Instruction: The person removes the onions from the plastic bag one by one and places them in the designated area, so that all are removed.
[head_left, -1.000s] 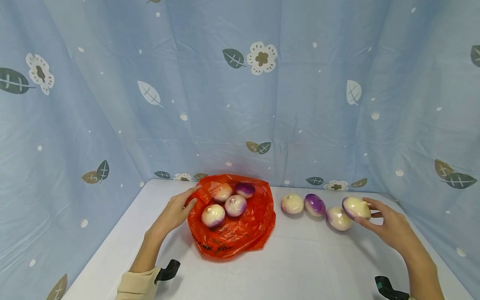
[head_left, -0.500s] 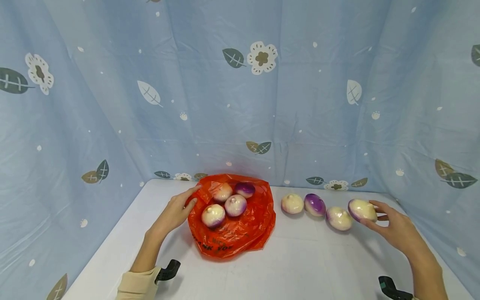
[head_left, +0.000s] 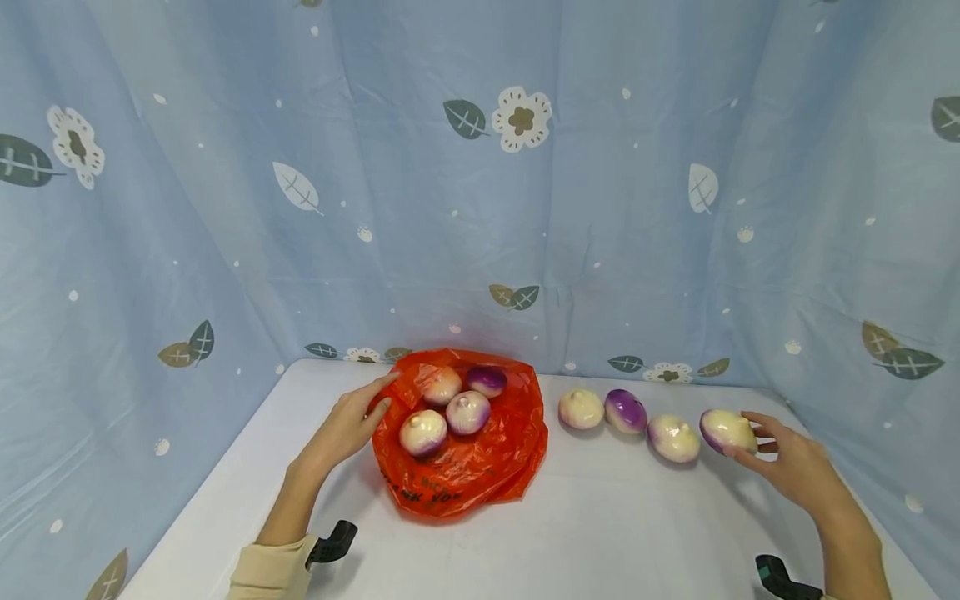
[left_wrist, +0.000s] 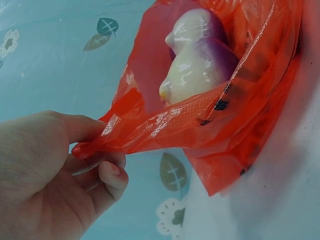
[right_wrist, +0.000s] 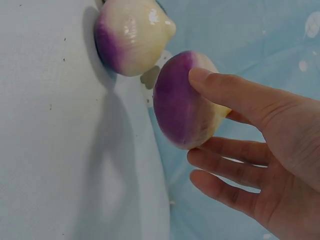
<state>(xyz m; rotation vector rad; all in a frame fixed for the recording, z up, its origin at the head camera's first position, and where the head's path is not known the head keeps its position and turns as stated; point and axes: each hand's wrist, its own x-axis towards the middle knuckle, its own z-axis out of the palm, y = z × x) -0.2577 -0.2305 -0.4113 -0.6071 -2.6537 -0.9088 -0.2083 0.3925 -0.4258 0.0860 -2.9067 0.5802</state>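
My left hand (head_left: 347, 427) pinches the rim of a red plastic bag (head_left: 495, 467) between thumb and fingers, drawing it to a point in the left wrist view. Inside the open bag lie several glossy purple-and-white onions (head_left: 468, 412). On the right, my right hand (head_left: 797, 462) grips another onion (right_wrist: 175, 102), thumb on one side and fingertips on the other, its purple end facing the left of the right wrist view. This onion is at the right end of a row, beside a white onion (head_left: 673, 439).
Left of that white onion, a purple onion (head_left: 626, 412) and a pale onion (head_left: 581, 409) rest on the white table (head_left: 585, 533). A blue patterned curtain (head_left: 420, 208) hangs behind the table and along both sides.
My right hand has moved right and lower with its onion, which now stands apart from the white onion it overlapped before. My left hand stays at the bag's rim.
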